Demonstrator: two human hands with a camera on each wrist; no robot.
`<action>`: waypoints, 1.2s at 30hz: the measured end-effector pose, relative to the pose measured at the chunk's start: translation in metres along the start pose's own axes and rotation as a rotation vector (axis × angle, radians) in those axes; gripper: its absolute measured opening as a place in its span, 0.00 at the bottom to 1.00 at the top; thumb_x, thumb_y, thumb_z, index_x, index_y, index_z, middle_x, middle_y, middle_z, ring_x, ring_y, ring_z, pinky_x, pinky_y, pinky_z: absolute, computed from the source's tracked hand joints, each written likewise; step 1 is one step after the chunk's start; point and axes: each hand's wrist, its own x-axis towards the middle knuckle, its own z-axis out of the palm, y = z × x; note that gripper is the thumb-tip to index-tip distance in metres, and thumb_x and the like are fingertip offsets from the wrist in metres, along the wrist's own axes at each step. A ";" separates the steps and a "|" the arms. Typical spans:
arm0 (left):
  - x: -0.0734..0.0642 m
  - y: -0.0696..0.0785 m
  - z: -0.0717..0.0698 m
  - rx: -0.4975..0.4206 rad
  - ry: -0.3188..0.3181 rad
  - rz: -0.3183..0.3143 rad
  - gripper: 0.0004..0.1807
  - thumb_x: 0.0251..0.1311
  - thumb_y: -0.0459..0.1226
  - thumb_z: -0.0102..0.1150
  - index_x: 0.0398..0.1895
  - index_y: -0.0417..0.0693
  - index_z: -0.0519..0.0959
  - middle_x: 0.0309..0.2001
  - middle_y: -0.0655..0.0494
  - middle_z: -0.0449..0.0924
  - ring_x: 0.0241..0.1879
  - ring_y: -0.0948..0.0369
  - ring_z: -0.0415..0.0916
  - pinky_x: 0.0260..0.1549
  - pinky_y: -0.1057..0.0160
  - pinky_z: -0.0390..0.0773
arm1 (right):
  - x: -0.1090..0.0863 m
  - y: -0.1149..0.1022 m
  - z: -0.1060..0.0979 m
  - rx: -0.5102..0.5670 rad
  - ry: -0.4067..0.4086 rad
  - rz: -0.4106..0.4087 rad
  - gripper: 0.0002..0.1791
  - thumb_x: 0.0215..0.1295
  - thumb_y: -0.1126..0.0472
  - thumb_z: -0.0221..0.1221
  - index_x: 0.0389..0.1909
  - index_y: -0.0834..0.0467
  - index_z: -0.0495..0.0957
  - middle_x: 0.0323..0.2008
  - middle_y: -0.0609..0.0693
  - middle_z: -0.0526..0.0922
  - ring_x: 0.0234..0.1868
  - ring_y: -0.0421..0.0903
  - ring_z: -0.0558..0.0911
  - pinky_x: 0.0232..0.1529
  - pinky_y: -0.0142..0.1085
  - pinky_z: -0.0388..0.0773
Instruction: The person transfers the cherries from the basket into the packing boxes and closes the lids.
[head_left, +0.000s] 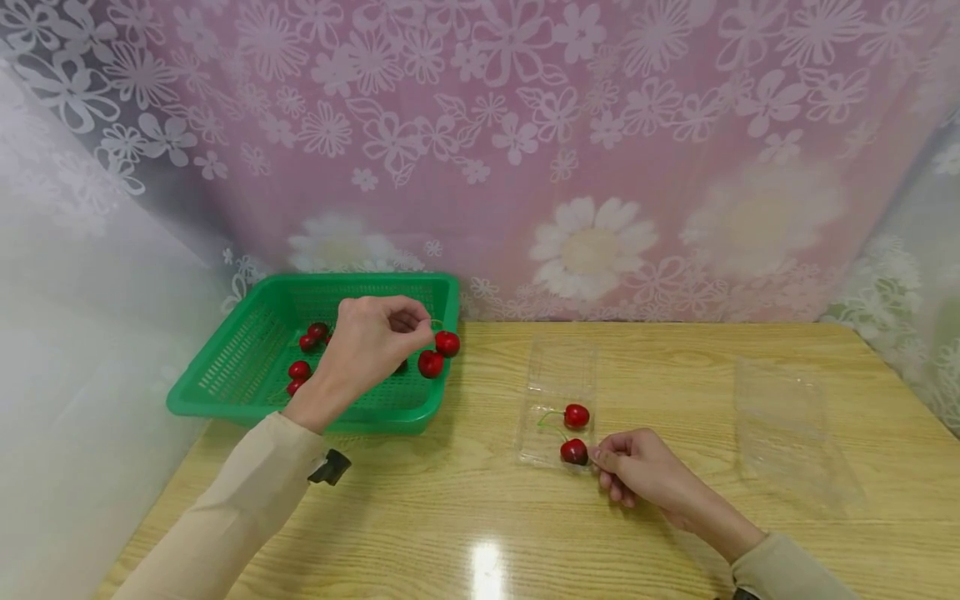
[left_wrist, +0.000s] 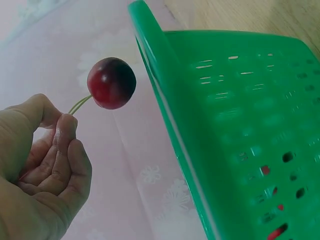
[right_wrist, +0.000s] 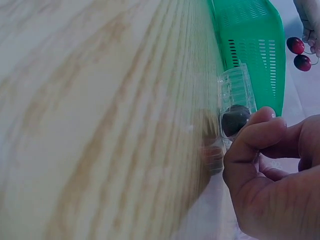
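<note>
My left hand [head_left: 371, 337] pinches the thin green stems of a pair of red cherries [head_left: 447, 343] between thumb and fingertips. The pair dangles beside the right rim of the green basket [head_left: 444, 400]; in the left wrist view one dark red cherry [left_wrist: 111, 83] shows, its partner hidden. My right hand [head_left: 648, 473] pinches the near right edge of an open clear plastic box [head_left: 534, 454]. Two cherries lie in its near half, one further back [head_left: 576, 416] and one [head_left: 573, 452] right by my fingertips. Stems of both point left.
Several more cherries [head_left: 298, 369] lie in the green basket, partly behind my left forearm. Another clear plastic box [head_left: 783, 417] sits on the wooden table [head_left: 450, 517] to the right. A pink flowered cloth [head_left: 480, 183] hangs behind the table.
</note>
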 end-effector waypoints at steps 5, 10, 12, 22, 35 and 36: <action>0.001 0.002 0.002 -0.016 -0.001 -0.011 0.05 0.61 0.36 0.62 0.31 0.54 0.87 0.28 0.61 0.87 0.28 0.66 0.82 0.32 0.61 0.82 | 0.000 -0.001 0.000 0.001 0.002 0.004 0.15 0.80 0.59 0.51 0.34 0.64 0.76 0.22 0.47 0.78 0.21 0.39 0.74 0.21 0.30 0.72; 0.000 0.004 0.006 -0.030 -0.003 -0.020 0.05 0.61 0.36 0.63 0.31 0.53 0.87 0.29 0.61 0.88 0.28 0.67 0.83 0.32 0.62 0.84 | 0.000 -0.003 0.000 -0.003 0.004 0.009 0.15 0.80 0.59 0.51 0.34 0.65 0.76 0.22 0.47 0.78 0.21 0.39 0.74 0.21 0.30 0.72; -0.001 0.005 0.008 -0.036 -0.010 -0.021 0.05 0.61 0.36 0.63 0.31 0.55 0.87 0.29 0.62 0.88 0.28 0.67 0.83 0.33 0.62 0.84 | 0.000 -0.003 0.000 -0.002 0.003 0.010 0.15 0.80 0.60 0.51 0.34 0.65 0.76 0.22 0.47 0.78 0.21 0.39 0.74 0.21 0.29 0.72; -0.006 0.009 0.018 -0.070 -0.035 0.000 0.05 0.61 0.35 0.63 0.31 0.53 0.87 0.27 0.62 0.87 0.27 0.69 0.83 0.33 0.63 0.84 | 0.000 -0.001 0.001 0.005 -0.006 0.001 0.14 0.79 0.61 0.51 0.34 0.65 0.76 0.22 0.47 0.78 0.21 0.39 0.74 0.21 0.29 0.72; -0.009 0.019 0.028 -0.101 -0.068 0.006 0.06 0.62 0.35 0.63 0.31 0.53 0.87 0.28 0.63 0.87 0.28 0.70 0.83 0.33 0.65 0.84 | 0.000 -0.002 0.000 0.000 -0.006 0.003 0.14 0.79 0.60 0.52 0.34 0.64 0.76 0.22 0.47 0.78 0.21 0.38 0.74 0.21 0.29 0.72; -0.010 0.019 0.030 -0.103 -0.072 0.004 0.06 0.63 0.35 0.63 0.32 0.53 0.87 0.28 0.63 0.87 0.28 0.70 0.83 0.33 0.66 0.84 | 0.000 -0.002 0.000 -0.001 -0.005 0.003 0.14 0.79 0.60 0.52 0.34 0.64 0.76 0.22 0.47 0.78 0.21 0.38 0.74 0.21 0.29 0.72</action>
